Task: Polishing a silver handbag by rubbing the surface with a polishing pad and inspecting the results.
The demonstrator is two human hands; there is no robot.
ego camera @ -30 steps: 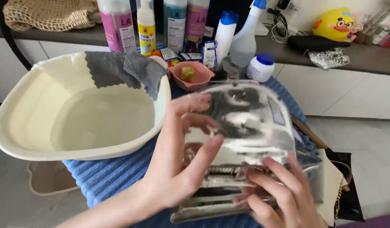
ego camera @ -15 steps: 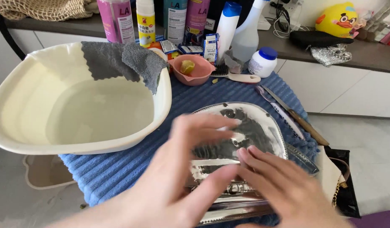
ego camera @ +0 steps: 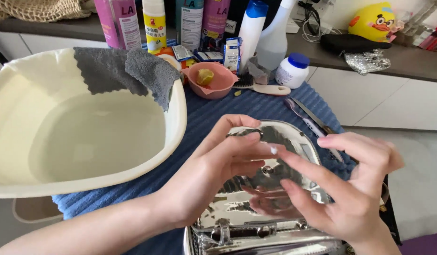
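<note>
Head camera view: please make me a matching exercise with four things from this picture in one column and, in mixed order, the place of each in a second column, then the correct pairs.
Things:
1. grey cloth
2. small pink bowl
3. shiny silver metallic handbag
4. yellow duck toy

Places:
A. on the dark counter at the far right
B. under both hands, on the blue ribbed towel
C. draped over the rim of the cream plastic basin
D. behind the handbag, with a yellow piece inside

Pairs: 1-C, 2-D, 3-B, 4-A
</note>
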